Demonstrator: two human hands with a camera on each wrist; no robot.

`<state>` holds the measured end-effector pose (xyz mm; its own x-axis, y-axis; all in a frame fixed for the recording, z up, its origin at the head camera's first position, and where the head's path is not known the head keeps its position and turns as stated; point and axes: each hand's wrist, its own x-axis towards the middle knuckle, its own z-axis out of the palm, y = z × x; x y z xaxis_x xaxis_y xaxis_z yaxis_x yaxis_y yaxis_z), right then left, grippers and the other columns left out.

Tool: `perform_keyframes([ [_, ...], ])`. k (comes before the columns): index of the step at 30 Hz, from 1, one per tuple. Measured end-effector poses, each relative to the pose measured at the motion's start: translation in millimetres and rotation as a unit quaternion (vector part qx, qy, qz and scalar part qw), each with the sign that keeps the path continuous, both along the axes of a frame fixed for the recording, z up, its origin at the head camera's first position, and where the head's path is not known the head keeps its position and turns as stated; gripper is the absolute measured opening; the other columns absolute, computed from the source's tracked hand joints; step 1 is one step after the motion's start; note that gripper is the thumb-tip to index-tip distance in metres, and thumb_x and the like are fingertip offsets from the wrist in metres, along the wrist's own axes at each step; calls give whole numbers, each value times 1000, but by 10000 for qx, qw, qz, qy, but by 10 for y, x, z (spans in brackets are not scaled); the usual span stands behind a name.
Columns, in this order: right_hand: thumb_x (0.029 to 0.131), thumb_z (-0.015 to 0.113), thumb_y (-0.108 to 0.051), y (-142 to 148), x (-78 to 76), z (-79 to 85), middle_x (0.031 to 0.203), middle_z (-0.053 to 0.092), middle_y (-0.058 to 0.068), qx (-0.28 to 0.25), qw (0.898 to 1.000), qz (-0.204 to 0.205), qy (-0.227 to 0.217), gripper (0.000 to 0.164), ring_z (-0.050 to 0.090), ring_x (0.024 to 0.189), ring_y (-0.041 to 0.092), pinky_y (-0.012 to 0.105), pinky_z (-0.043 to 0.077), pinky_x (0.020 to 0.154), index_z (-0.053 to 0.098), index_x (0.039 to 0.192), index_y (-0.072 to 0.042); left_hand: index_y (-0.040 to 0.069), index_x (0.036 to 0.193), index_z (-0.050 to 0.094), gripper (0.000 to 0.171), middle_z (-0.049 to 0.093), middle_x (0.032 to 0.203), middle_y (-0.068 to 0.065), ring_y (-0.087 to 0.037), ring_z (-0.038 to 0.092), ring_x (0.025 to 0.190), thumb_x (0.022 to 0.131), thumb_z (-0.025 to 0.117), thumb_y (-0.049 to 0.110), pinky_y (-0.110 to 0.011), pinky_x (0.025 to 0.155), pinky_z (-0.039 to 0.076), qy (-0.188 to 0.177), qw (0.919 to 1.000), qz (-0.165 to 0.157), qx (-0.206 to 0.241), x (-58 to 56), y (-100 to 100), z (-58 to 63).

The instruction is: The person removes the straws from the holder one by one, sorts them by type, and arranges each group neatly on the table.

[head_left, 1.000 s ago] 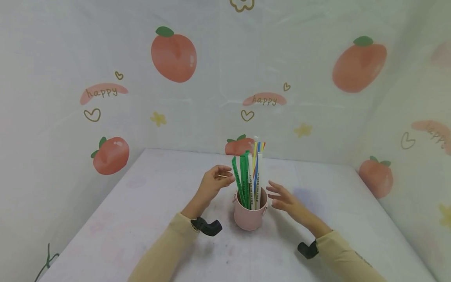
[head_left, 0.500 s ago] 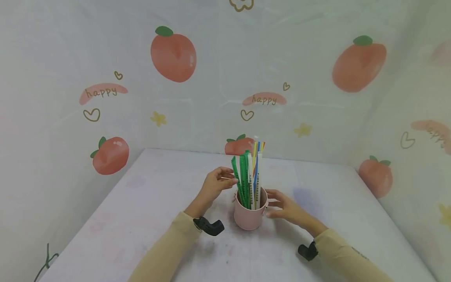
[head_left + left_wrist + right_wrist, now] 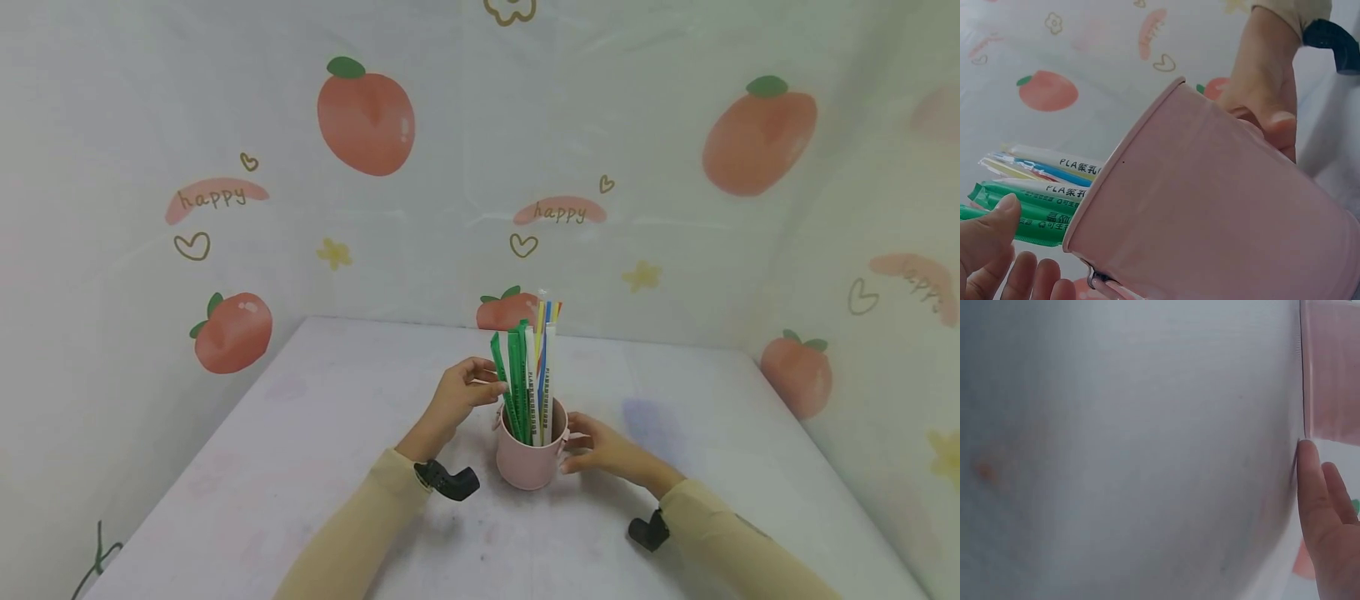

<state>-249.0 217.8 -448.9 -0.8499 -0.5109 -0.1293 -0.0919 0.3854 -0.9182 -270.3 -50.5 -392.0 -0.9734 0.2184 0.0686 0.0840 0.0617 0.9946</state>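
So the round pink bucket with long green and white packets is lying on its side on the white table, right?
Not on its side: the head view shows the round pink bucket standing upright on the white table, with long green and white packets in it.

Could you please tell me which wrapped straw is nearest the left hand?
The leftmost green straw in the pink bucket, in the head view: it leans outward beside the left hand, while the others stand farther right.

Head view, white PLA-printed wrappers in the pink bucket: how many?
2 visible: left white wrapper beside the green wrappers, right white wrapper right of the coloured straws. More may be hidden in the pink bucket.
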Motion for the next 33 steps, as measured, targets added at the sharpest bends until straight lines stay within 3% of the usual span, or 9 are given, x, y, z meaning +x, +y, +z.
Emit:
perform_keyframes([
  [7, 74, 78, -15, -23, -56, -48, 130, 46, 17, -124, 9991, 366, 195, 75, 49, 116, 34, 45, 40, 98, 38, 134, 3, 3, 112, 56, 40, 58, 102, -12, -20, 62, 87, 80, 73, 19, -33, 79, 54, -57, 10000, -11, 39, 1, 8, 7],
  [17, 70, 81, -13, -74, -87, -61, 116, 52, 10, 29, 9993, 381, 0, 72, 51, 100, 23, 30, 45, 81, 43, 130, 1, 1, 113, 55, 38, 58, 98, -10, -27, 65, 88, 82, 71, 17, -34, 81, 53, -243, 9995, -163, 66, -13, 11, -6],
  [21, 70, 81, -13, -89, -88, -61, 101, 52, 7, 102, 9994, 332, -79, 68, 49, 89, 21, 28, 45, 74, 45, 126, 1, -1, 111, 54, 34, 57, 96, -11, -27, 65, 87, 84, 68, 14, -36, 83, 52, -208, 9995, -231, -29, 72, 10, 103],
  [25, 69, 82, -13, -95, -88, -62, 100, 52, 6, 196, 9994, 255, -111, 68, 48, 89, 20, 29, 43, 75, 45, 125, 2, -3, 109, 54, 30, 57, 93, -11, -25, 65, 86, 86, 66, 12, -35, 83, 52, -135, 9996, -240, -96, 175, 16, 229],
  [33, 68, 82, -9, -105, -109, -86, 106, 54, 7, 237, 9994, 217, -150, 69, 47, 93, 20, 30, 40, 79, 46, 126, 3, -3, 107, 55, 28, 57, 92, -10, -24, 64, 87, 85, 66, 11, -34, 83, 52, -185, 9995, -252, -83, 195, 19, 251],
])
